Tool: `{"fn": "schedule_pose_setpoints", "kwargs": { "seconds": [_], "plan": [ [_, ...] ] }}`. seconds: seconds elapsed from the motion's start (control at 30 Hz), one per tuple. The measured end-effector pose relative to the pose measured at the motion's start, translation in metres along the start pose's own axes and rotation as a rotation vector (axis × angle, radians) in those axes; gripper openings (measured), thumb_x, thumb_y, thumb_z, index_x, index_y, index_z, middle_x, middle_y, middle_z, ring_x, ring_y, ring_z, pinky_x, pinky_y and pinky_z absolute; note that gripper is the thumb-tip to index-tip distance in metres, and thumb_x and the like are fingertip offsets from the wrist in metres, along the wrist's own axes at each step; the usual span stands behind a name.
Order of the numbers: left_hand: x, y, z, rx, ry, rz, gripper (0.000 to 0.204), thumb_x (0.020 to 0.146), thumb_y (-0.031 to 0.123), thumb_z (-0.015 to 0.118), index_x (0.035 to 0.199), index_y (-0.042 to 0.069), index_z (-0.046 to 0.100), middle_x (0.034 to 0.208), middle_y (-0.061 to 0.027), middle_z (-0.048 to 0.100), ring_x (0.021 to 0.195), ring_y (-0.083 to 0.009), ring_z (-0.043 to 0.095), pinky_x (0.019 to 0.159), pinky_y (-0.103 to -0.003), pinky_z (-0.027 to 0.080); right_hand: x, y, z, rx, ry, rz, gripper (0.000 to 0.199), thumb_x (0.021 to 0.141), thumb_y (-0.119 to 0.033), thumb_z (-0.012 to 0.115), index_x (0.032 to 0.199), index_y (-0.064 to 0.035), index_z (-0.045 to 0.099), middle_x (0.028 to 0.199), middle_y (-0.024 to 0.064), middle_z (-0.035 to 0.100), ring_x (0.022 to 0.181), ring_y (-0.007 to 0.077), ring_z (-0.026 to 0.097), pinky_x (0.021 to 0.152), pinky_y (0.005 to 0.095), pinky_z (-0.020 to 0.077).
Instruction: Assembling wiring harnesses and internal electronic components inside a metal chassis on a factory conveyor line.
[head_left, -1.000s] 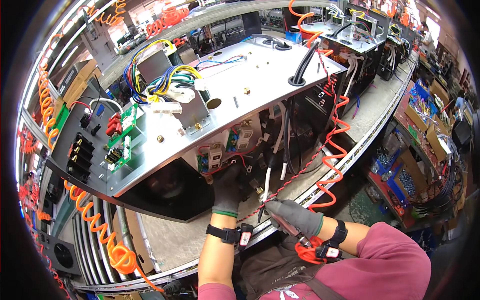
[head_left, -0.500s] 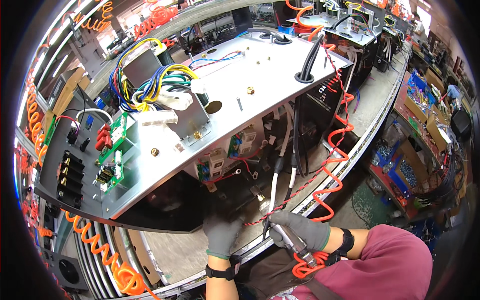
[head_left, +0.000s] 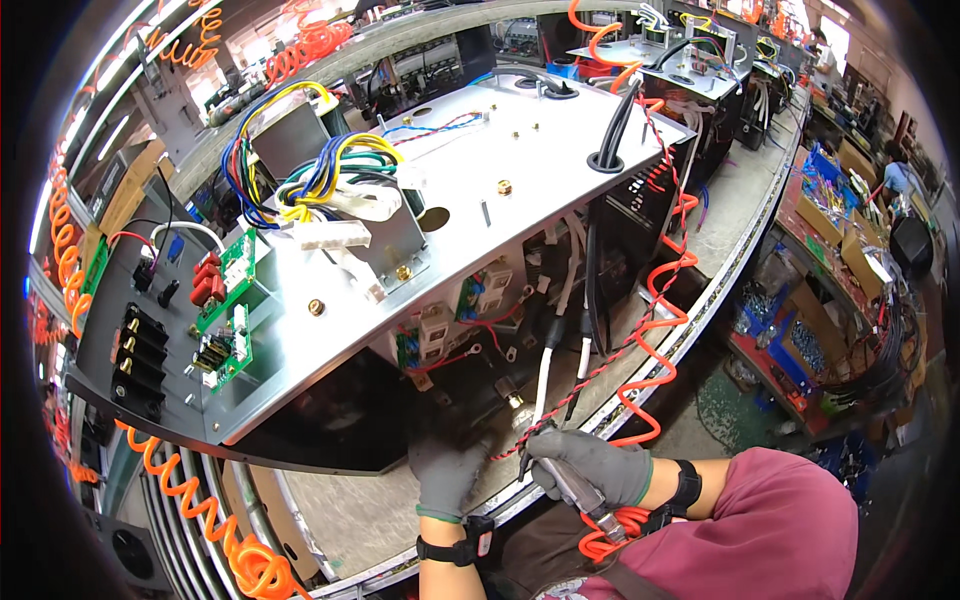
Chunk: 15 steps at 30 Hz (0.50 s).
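Right hand (head_left: pixel 590 465) clamped on pneumatic screwdriver (head_left: pixel 572 487), left hand (head_left: pixel 447 470) spread open just beside.

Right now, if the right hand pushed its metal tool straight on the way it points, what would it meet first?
Probably the dark underside of the tilted metal chassis, near the white cable. The right hand aims the air tool up-left; depth is unclear.

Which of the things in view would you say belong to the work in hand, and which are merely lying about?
In the work:
- right hand gripping a pneumatic screwdriver
- its orange coiled hose
- left hand at the open underside of the metal chassis
- white cable hanging there

Lying about:
- further chassis down the line
- parts bins on the right
- orange hoses at the left
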<state>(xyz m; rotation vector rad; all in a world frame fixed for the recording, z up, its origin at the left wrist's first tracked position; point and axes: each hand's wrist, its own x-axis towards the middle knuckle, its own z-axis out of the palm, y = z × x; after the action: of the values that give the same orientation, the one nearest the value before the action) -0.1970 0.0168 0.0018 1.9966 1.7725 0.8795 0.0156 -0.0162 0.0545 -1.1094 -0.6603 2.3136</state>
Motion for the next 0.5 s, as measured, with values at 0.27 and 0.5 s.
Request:
{"fn": "schedule_pose_setpoints", "kwargs": {
  "seconds": [0.27, 0.5],
  "plan": [
    [-0.002, 0.000, 0.002, 0.002, 0.088, 0.086, 0.042, 0.066, 0.028, 0.078, 0.103, 0.010, 0.073, 0.107, -0.0138, 0.069, 0.099, -0.0323, 0.064, 0.087, -0.040, 0.050, 0.004, 0.000, 0.004, 0.033, 0.003, 0.008, 0.040, 0.089, -0.050, 0.061, 0.082, -0.0106, 0.058, 0.063, 0.0013, 0.056, 0.051, 0.0108, 0.053, 0.047, 0.0251, 0.0422],
    [-0.001, -0.012, 0.008, -0.001, -0.006, 0.041, 0.047, 0.068, 0.036, 0.077, 0.108, 0.012, 0.068, 0.105, -0.0149, 0.066, 0.098, -0.0358, 0.062, 0.085, -0.045, 0.049, 0.003, -0.003, 0.009, -0.004, 0.038, 0.009, 0.037, 0.090, -0.047, 0.062, 0.085, -0.0106, 0.056, 0.063, 0.0016, 0.056, 0.051, 0.0110, 0.053, 0.046, 0.0257, 0.0416]
  ]
}}
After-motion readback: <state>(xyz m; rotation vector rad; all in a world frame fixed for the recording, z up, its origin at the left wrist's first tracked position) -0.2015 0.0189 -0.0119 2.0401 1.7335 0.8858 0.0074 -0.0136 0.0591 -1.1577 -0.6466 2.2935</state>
